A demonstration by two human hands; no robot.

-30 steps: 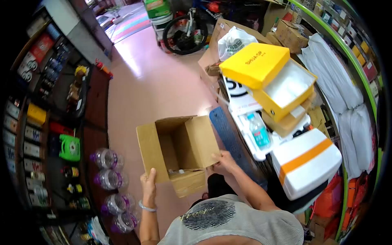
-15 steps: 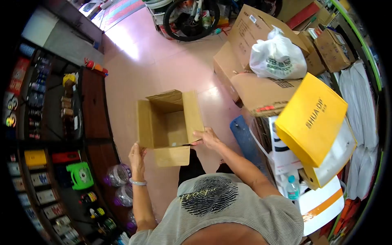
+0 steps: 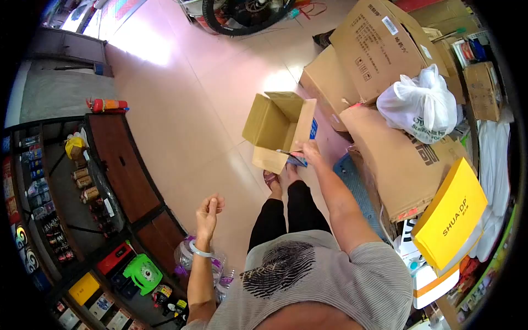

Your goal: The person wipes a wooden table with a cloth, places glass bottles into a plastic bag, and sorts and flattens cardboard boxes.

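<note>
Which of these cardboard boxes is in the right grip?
The small open box, flaps spread, its near right corner in the right grip. The larger cartons piled at the picture's right are untouched.

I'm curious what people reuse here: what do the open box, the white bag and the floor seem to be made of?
Open box: matte brown cardboard, judging by its folded flaps.
White bag: probably thin plastic with a slight sheen, from its crinkles and printing.
Floor: glossy, perhaps ceramic tile, since it reflects light and shows straight joints.
</note>
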